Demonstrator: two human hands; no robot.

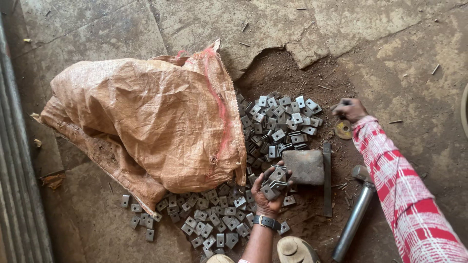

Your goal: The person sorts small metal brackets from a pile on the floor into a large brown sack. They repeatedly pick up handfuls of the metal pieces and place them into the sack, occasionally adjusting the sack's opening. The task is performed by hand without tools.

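1. Far left: a big, crumpled orange-brown woven plastic sack (pixel 146 122) lies on its side on the cracked concrete floor (pixel 97 29), its mouth toward the centre.

2. Just right of and below the sack: small grey square metal plates (pixel 280 122), each with a hole, are strewn in a loose heap over the dirt, running from the sack's lower edge up past its mouth. They look spilled from it, lying within easy reach.

3. Centre: your left hand (pixel 270 190), watch on the wrist, is turned palm up with the fingers curled around a small stack of those plates. Cupped like that, it seems to keep the plates from sliding off.

4. Just right of that hand: a grey rectangular stone block (pixel 304 166) sits among the plates, with a flat dark steel bar (pixel 327 180) lying upright in frame along its right edge.

5. Right: your right hand (pixel 348 109), in a red-and-white checked sleeve, is stretched out at the heap's upper right edge, fingers bent; whether it pinches anything you cannot tell. A rusty round disc (pixel 343 129) lies just below it.

6. Lower right: a heavy metal hammer with a tubular steel handle (pixel 356 214) rests on the dirt.
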